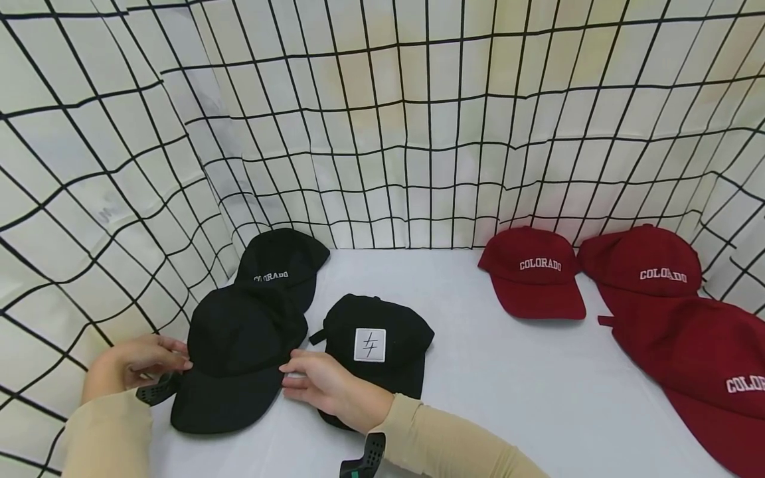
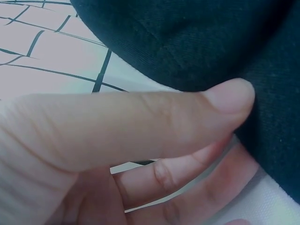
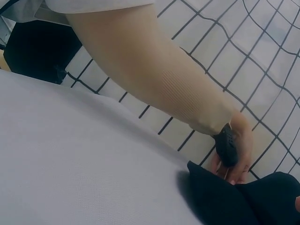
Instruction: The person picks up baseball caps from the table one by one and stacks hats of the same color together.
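Left grip (image 1: 140,358): pinched on the left edge of a plain black fabric baseball cap (image 1: 236,332), thumb on top. Beige sleeve (image 1: 110,431), black gadget (image 1: 158,388) on the wrist.
Between the grips: that same plain cap, brim pointing back toward the person.
Just beyond both grips: black fabric cap with white COLORADO lettering (image 1: 281,259), partly covered by the held one.
Right grip (image 1: 331,385): fingertips clamped on the held cap's right edge, other beige sleeve (image 1: 460,431) behind it.
Right beside the right grip: black fabric cap with a square white patch (image 1: 403,342), brim partly hidden by that hand.
Well right of the right grip: three red fabric caps with white COLORADO lettering (image 1: 532,272), two farther back, one closer and cut off by the frame.
Under everything: white cloth-covered counter (image 1: 478,372).
Past the grips: white backdrop with black grid lines (image 1: 442,166).
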Demonstrator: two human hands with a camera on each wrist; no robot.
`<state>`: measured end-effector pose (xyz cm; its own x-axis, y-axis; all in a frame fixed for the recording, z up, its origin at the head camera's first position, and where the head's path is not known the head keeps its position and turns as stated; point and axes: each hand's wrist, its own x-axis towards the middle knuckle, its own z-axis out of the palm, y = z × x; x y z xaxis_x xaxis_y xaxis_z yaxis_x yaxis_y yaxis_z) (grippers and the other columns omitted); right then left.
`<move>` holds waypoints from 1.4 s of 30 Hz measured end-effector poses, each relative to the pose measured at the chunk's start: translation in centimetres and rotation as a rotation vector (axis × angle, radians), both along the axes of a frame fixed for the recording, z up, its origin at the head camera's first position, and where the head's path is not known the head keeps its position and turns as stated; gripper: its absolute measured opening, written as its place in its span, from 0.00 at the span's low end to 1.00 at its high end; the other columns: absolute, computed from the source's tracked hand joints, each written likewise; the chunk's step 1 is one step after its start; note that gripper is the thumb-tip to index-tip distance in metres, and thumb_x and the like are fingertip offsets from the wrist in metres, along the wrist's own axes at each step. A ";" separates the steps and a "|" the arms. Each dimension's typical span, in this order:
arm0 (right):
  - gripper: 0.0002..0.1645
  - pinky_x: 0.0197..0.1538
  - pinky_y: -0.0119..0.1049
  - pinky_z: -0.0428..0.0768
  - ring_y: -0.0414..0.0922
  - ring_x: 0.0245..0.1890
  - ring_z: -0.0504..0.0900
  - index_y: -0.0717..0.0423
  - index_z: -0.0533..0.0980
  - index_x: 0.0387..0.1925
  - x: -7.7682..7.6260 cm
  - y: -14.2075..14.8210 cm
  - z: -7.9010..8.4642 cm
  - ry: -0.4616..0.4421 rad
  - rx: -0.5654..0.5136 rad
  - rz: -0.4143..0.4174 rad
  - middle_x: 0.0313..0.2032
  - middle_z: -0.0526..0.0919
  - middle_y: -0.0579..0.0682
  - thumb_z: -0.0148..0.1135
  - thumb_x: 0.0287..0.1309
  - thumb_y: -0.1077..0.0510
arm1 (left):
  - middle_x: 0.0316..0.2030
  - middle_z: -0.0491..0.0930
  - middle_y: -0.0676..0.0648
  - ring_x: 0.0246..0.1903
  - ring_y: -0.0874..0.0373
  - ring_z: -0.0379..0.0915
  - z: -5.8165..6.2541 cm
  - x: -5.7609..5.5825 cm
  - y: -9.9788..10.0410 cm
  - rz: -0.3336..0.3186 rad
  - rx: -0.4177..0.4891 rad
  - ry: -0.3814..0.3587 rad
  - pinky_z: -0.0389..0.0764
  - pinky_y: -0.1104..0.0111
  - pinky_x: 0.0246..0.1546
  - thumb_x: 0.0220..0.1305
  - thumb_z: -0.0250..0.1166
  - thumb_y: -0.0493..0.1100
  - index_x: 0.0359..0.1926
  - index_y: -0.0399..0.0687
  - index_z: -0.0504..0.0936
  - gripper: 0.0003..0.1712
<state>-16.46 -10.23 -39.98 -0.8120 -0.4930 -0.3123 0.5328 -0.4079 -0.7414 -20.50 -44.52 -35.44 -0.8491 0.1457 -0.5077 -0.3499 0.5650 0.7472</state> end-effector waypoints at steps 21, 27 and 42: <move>0.40 0.70 0.59 0.64 0.67 0.71 0.61 0.74 0.55 0.75 -0.5 0.9 1.1 0.079 -0.018 0.036 0.75 0.58 0.65 0.54 0.63 0.73 | 0.40 0.85 0.54 0.40 0.61 0.81 1.3 0.2 0.2 0.081 -0.018 0.039 0.80 0.67 0.38 0.69 0.67 0.40 0.62 0.21 0.67 0.31; 0.41 0.70 0.58 0.64 0.66 0.72 0.60 0.75 0.52 0.75 -0.6 1.2 1.6 0.112 -0.035 0.046 0.75 0.57 0.66 0.53 0.63 0.74 | 0.46 0.83 0.53 0.42 0.62 0.82 1.5 -0.1 -0.3 0.047 0.027 0.074 0.84 0.64 0.44 0.72 0.65 0.39 0.68 0.15 0.54 0.40; 0.42 0.71 0.55 0.65 0.57 0.72 0.64 0.72 0.51 0.77 -0.9 1.9 3.0 0.256 0.027 0.078 0.77 0.54 0.65 0.56 0.66 0.68 | 0.42 0.82 0.55 0.42 0.64 0.81 1.8 -0.3 0.1 0.055 0.135 0.160 0.85 0.60 0.47 0.72 0.64 0.35 0.63 0.25 0.65 0.26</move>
